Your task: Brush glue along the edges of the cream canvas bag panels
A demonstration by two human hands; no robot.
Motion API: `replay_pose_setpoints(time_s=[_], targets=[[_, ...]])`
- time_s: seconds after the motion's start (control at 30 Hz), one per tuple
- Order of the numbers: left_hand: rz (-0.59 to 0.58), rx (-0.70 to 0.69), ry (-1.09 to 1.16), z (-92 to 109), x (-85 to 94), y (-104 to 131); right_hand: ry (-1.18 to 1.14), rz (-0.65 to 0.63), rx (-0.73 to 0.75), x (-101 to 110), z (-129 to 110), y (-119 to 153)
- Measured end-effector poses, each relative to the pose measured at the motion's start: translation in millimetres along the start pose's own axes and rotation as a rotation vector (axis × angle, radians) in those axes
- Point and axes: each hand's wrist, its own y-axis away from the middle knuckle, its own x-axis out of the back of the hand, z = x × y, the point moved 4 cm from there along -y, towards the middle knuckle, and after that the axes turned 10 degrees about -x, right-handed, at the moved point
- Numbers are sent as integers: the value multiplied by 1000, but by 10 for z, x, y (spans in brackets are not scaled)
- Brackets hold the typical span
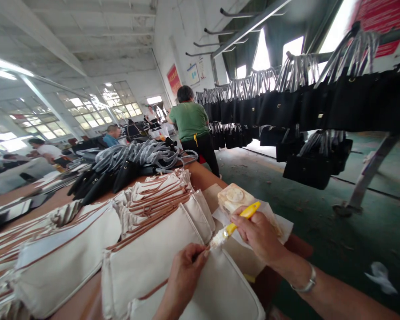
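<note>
My right hand (256, 235) is closed round the yellow handle of a brush (233, 227), whose bristles are caked with white paste. The bristles touch the edge of a cream bag piece (226, 284) lying nearest to me. Thumb and fingers of my left hand (188, 269) pinch that same edge, right beside the brush tip. Beyond my right hand stands a paste-smeared, pale container (233, 196) on a white sheet (285, 226). Further cream bag pieces (153, 258) with brown edges lie stacked just behind and to the left.
Black bags with wrapped grey handles (136, 155) are heaped farther along the brown table (93, 306). Rows of black bags (280, 106) hang from a rack on the right. A person in a green shirt (190, 120) stands at the table's far end; others are farther back.
</note>
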Motion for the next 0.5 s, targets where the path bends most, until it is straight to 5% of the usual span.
replay_pose_setpoints(time_s=[0.13,0.23,0.4,0.5], targets=[[38,-21,29,133,37,85,240,49,84,76,-68,16],[50,-35,41,175,64,115,190,101,114,159,-151,68],[71,-143,-36,244,34,188,263,-48,128,9,-217,176],[135,-258,-100,309,22,290,347,10,172,31,-253,175]])
